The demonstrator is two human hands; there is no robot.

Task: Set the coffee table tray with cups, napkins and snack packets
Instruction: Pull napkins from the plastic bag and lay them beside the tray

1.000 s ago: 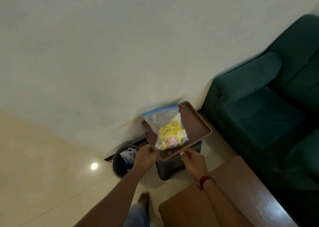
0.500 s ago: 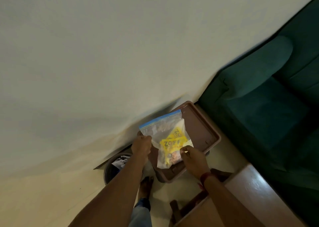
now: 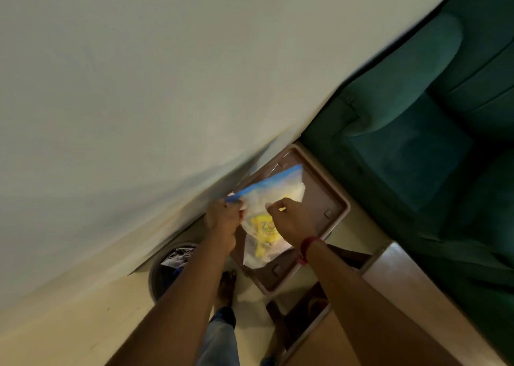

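Observation:
A clear zip bag [image 3: 274,192] with a blue seal strip holds a yellow snack packet [image 3: 263,233]. It lies over a brown tray [image 3: 331,196] that rests low beside the wall. My left hand [image 3: 222,221] pinches the bag's left corner at the blue strip. My right hand [image 3: 292,221] grips the bag's middle just below the strip. The bag's lower end hangs over the tray's near part. No cups or napkins are visible.
A dark green sofa [image 3: 417,132] stands to the right. A wooden coffee table [image 3: 400,290] fills the lower right. A round bin [image 3: 169,268] with rubbish stands on the pale floor at the left, against the wall. My foot [image 3: 226,285] is below the tray.
Both hands have left the tray's near edge and taken hold of the zip bag near its seal. The view has swung closer, and the tray now sits lower.

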